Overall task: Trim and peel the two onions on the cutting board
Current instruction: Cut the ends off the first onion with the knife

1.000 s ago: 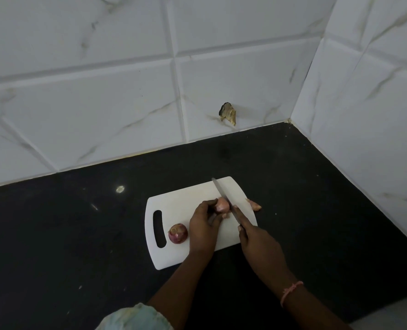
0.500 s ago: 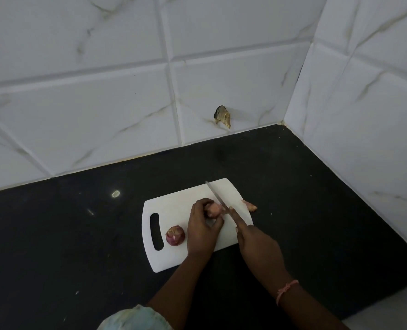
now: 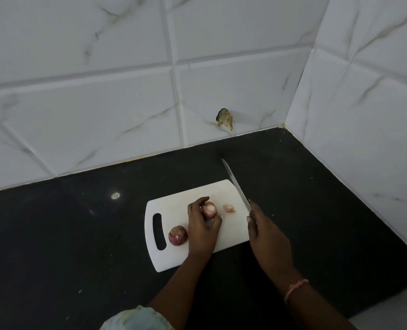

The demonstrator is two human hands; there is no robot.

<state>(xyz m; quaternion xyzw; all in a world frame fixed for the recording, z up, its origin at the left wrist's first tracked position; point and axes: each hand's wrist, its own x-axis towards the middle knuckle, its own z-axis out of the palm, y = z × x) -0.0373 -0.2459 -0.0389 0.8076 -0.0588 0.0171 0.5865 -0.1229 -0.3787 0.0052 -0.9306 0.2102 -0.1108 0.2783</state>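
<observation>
A white cutting board (image 3: 173,203) with a handle slot lies on the black counter. My left hand (image 3: 201,228) grips a small red onion (image 3: 209,209) on the board, its pale cut end turned toward the right. A cut-off onion end (image 3: 228,208) lies on the board just right of it. A second red onion (image 3: 178,235) sits near the handle slot, left of my left hand. My right hand (image 3: 266,236) holds a knife (image 3: 235,184) at the board's right edge, blade pointing away toward the wall, clear of the onion.
The black counter (image 3: 66,234) runs into a corner of white marble-look tiled walls at the back and right. A chipped hole (image 3: 225,119) shows in the back wall tile. The counter's front edge lies at the lower right.
The knife has come off the onion and moved right to the board's edge. A cut-off end now lies on the board. My left hand still holds the onion.
</observation>
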